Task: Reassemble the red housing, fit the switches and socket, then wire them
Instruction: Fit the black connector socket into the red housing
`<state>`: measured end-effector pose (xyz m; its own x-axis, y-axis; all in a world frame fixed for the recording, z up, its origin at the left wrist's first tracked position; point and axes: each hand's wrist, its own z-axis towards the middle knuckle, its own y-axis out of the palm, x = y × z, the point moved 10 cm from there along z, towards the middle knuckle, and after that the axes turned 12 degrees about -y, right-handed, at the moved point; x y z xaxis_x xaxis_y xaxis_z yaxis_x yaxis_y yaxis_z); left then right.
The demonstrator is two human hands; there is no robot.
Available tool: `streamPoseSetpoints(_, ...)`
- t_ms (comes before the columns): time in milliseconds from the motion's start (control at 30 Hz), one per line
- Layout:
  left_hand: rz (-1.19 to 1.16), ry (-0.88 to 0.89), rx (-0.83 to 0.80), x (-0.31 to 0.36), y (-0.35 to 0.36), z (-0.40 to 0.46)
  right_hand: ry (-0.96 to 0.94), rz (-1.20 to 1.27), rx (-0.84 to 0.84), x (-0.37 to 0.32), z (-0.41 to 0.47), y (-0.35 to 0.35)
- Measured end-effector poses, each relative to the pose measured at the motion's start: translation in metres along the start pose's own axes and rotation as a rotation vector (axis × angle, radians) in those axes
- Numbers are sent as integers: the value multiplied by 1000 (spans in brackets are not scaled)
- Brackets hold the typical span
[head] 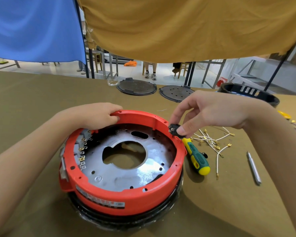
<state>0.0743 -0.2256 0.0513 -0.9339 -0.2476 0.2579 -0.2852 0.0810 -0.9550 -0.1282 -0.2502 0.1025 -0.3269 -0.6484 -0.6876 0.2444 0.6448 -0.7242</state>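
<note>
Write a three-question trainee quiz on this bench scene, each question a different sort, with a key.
1. True or false: the left hand grips the far rim of the red housing.
2. What does the right hand pinch? A) a white wire B) a small black socket C) the screwdriver
3. Fill in: the green and yellow screwdriver lies on the cloth just to the ____ of the housing.

Key
1. True.
2. B: the small black socket, held at the housing's right rim, not yet seated.
3. Right, between the housing and the loose white wires.
</note>
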Motion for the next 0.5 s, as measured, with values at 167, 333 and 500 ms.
streamPoseSetpoints(167,11,-2,6,0,0,1,9,-11,-12,0,-1,1)
streamPoseSetpoints(333,8,-5,1,0,0,1,8,-7,-15,0,-1,1)
streamPoseSetpoints(500,14,-11,1,0,0,0,5,-21,-15,-2,-1,0)
